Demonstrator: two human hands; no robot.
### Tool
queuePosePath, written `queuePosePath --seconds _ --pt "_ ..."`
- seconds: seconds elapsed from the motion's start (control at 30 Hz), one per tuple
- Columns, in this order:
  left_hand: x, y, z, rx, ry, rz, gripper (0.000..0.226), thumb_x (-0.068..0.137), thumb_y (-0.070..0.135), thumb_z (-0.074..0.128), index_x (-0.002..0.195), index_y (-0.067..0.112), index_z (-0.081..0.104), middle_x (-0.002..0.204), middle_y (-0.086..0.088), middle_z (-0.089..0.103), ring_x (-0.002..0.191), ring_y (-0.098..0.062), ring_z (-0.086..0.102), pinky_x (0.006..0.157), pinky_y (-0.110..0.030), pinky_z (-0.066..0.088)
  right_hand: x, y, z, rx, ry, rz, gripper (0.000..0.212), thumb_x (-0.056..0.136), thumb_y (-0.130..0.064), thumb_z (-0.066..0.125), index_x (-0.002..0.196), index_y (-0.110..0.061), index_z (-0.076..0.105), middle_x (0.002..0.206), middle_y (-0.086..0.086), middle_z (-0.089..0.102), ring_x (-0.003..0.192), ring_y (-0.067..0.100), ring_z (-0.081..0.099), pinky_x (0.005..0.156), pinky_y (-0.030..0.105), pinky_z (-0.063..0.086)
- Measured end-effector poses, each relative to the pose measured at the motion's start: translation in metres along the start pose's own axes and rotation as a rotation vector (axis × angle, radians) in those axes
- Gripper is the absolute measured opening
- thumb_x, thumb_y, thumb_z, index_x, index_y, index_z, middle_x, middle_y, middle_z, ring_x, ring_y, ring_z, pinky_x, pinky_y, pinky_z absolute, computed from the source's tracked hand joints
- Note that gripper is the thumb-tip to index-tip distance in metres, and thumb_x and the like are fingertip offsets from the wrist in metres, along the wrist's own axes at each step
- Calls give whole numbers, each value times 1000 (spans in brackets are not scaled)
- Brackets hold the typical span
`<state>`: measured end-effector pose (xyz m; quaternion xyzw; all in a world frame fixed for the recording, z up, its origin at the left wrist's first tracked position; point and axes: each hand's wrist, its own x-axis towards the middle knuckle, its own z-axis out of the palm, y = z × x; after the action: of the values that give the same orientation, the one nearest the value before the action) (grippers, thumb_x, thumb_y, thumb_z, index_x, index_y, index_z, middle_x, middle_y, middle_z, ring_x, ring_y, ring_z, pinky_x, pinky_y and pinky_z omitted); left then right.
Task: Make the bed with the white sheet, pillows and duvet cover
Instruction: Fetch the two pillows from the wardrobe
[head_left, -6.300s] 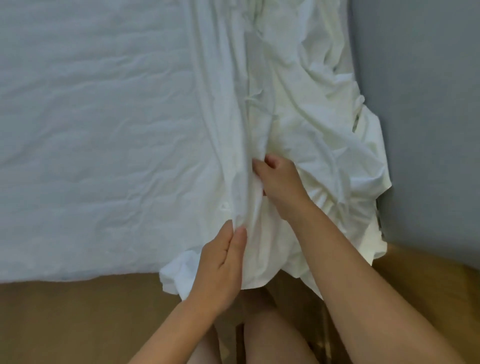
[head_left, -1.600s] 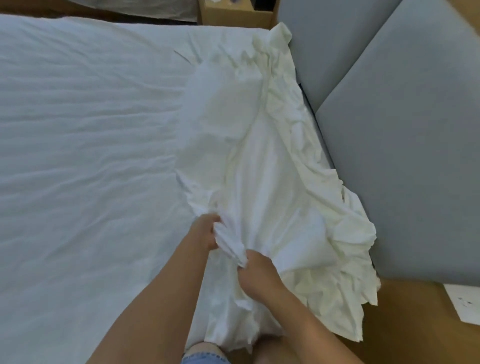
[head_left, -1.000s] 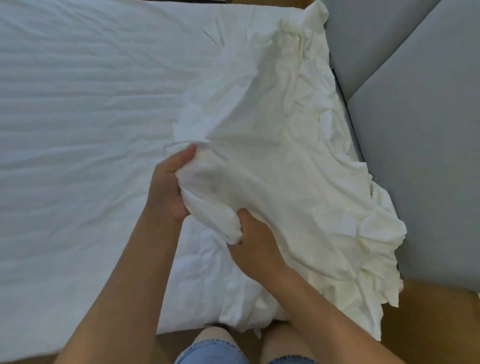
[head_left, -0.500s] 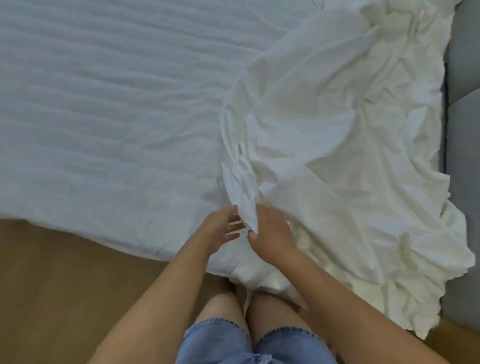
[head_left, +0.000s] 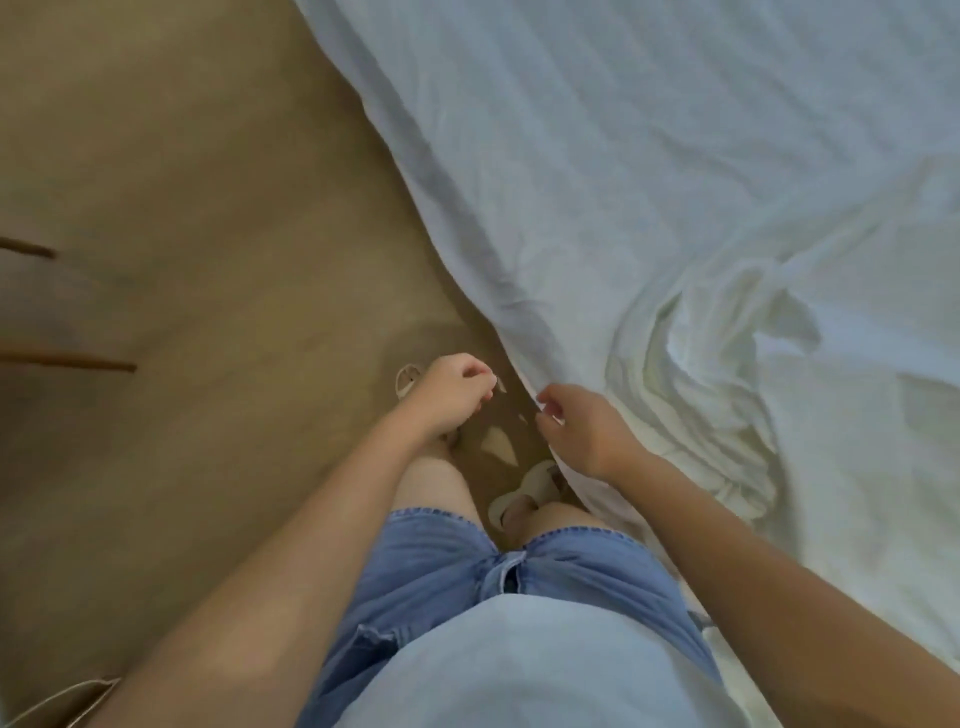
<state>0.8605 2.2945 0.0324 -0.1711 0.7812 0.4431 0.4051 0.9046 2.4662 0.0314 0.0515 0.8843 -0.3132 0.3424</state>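
The white sheet covers the bed, which fills the upper right; its edge runs diagonally down to my legs. A crumpled cream-white duvet cover lies bunched on the bed's near right part. My right hand hovers at the bed's edge with its fingers loosely curled; I see no fabric between them. My left hand hangs over the floor to the left of the bed, loosely curled, holding nothing. No pillows are in view.
Tan wooden floor fills the left half. My feet in pale slippers stand close to the bed's edge. Two dark wooden strips jut in at the left edge. A white cord lies at the bottom left.
Both hands have let go of the duvet cover's fold and drawn back off the bed. My view has swung left and down, so the floor and my legs now show.
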Motion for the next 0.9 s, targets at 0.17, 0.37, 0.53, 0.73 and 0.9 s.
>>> queuePosePath --seconds 0.17,0.37,0.53,0.73,0.9 --pt "-4 -61 -85 41 5 -67 7 93 25 53 89 26 58 94 -2 64 86 -18 60 85 -37 49 46 -74 15 -198 -150 -139 24 93 -20 49 111 -8 60 102 10 64 91 25 58 82 37 49" --pt "4 -112 -216 69 11 -105 18 96 21 49 108 12 60 106 -5 61 97 -19 56 84 -30 43 122 -186 41 -360 -240 -179 28 96 -23 46 120 -13 57 110 5 64 95 20 59 82 29 47" --pt "16 -132 -326 90 41 -123 23 96 25 50 112 11 60 105 -7 62 95 -20 58 82 -29 45 180 -286 52 -417 -237 -227 27 97 -24 44 117 -12 59 106 6 65 92 20 60 83 30 49" --pt "50 -147 -417 -120 164 -182 15 95 26 52 102 15 59 97 -7 64 92 -24 60 85 -34 47 254 -387 63 -517 -371 -303 29 98 -24 42 123 -15 54 110 7 64 95 21 60 83 31 50" --pt "83 -144 -479 -251 157 -242 25 97 28 49 114 12 58 105 -4 62 100 -21 58 85 -30 44 333 -463 63 -546 -434 -340 29 98 -25 42 124 -18 53 112 3 64 93 17 59 79 25 47"
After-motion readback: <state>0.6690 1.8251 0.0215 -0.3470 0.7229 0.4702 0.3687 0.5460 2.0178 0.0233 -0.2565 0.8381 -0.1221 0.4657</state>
